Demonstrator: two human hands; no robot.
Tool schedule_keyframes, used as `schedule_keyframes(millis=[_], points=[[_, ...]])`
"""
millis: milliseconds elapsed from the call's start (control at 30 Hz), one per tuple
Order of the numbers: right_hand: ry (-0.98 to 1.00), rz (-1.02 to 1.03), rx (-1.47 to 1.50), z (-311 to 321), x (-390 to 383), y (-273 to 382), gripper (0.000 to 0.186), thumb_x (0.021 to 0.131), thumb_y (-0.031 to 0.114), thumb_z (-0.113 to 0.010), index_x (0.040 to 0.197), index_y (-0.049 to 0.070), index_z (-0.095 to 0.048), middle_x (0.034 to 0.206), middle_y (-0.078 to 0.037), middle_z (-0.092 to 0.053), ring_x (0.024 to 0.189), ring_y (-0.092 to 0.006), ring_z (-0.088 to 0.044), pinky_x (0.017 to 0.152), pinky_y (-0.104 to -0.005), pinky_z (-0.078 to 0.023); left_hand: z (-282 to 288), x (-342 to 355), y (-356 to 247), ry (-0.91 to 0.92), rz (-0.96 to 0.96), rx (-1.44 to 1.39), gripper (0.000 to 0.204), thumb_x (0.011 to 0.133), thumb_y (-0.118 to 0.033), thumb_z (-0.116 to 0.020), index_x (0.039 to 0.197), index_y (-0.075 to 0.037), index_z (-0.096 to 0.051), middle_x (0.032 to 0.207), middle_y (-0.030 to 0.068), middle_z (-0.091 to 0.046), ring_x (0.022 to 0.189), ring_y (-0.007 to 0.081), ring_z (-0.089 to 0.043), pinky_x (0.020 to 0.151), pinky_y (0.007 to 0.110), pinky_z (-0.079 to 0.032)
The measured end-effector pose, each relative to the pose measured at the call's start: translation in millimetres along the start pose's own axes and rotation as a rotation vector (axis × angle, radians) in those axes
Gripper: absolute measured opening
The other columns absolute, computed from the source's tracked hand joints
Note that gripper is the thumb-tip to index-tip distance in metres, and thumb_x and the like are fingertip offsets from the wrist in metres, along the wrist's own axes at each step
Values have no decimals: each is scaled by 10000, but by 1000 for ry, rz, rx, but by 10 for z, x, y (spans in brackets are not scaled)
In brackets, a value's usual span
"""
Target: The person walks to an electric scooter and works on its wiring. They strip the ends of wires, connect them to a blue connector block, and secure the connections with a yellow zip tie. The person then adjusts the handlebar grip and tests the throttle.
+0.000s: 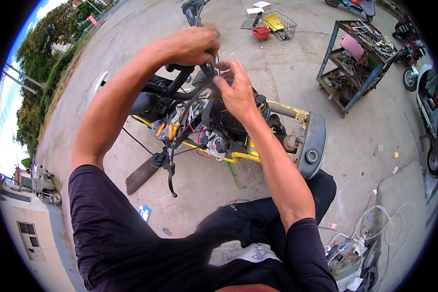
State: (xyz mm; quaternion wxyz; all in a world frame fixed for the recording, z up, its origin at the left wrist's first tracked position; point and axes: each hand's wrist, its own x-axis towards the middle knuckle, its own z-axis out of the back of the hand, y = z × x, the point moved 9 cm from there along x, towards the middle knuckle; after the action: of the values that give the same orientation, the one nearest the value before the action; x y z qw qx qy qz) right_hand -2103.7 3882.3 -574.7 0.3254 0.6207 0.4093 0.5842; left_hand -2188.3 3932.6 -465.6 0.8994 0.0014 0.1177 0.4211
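Gripping the black handlebar (pixel 173 86) near upper centre of the frame, the left hand (pixel 190 46) is closed over it. The right hand (pixel 236 90), just below and to the right, pinches a thin cable (pixel 214 65) rising between both hands.

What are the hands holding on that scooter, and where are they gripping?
The left hand grips the top of the black handlebar. The right hand pinches cables beside it; exactly which one cannot be told.
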Motion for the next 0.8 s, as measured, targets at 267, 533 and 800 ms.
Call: schedule_keyframes(millis=[267, 533, 800], points=[[133, 0, -130, -131, 114, 7, 316, 912, 140, -764, 1205, 26, -741, 1110, -136, -630, 879, -256, -682, 827, -380, -545, 60, 64, 53, -102, 24, -34, 119, 851, -72, -640, 911, -3, -717, 933, 172, -698, 1065, 383, -643, 970, 483, -497], [107, -74, -105, -136, 179, 6, 294, 835, 111, -832, 1062, -45, -730, 1045, -139, -644, 877, -260, -714, 820, -381, -562, 99, 34, 25, -88, 15, -79, 129, 879, -63, -607, 909, 1, -716, 956, 192, -688, 1005, 399, -670, 903, 490, -517], [-45, 4, -188, -114, 62, 79, 220, 804, 100, -828, 946, -5, -697, 1025, -134, -632, 845, -281, -687, 785, -406, -544, 82, 32, 5, -35, 34, -84, 133, 869, -72, -635, 928, 4, -727, 949, 197, -691, 970, 397, -677, 891, 480, -521]])
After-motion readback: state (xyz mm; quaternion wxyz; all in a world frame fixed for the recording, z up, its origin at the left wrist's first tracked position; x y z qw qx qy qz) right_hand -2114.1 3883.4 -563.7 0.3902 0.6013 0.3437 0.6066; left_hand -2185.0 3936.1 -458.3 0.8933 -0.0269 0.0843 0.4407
